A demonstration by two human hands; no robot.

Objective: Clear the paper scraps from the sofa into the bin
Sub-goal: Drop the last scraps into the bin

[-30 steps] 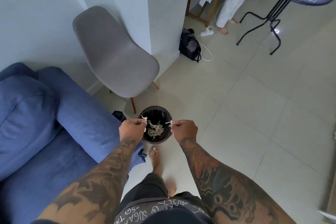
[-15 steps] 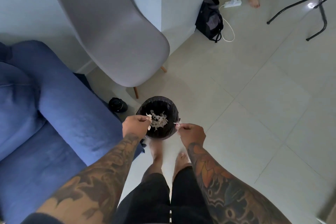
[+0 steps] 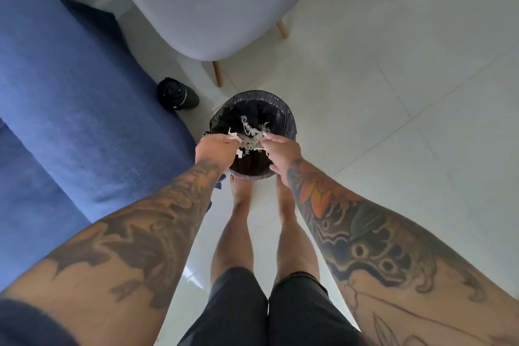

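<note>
The paper scraps (image 3: 250, 134), pale and shredded, hang in a loose tangle over the mouth of the bin (image 3: 283, 118), a small round bin with a dark liner standing on the floor just right of the sofa (image 3: 84, 109). More shreds seem to lie inside the bin under the tangle, though the hands hide part of it. The left hand (image 3: 214, 149) is over the near left rim with its fingers curled, pinching one end of the tangle. The right hand (image 3: 282, 150) is over the near right rim, its fingertips at the other end of the tangle; whether it pinches the paper or only touches it, I cannot tell.

This load looks close to dropped, so the delivery step is nearly done. The sofa's arm and the strip of seat in view show no scraps, but most of the seat is out of frame, so whether more remains to collect cannot be judged.

Farther off stands a grey chair (image 3: 213, 0), and a small dark object (image 3: 177, 94) lies on the floor between sofa and chair.
</note>
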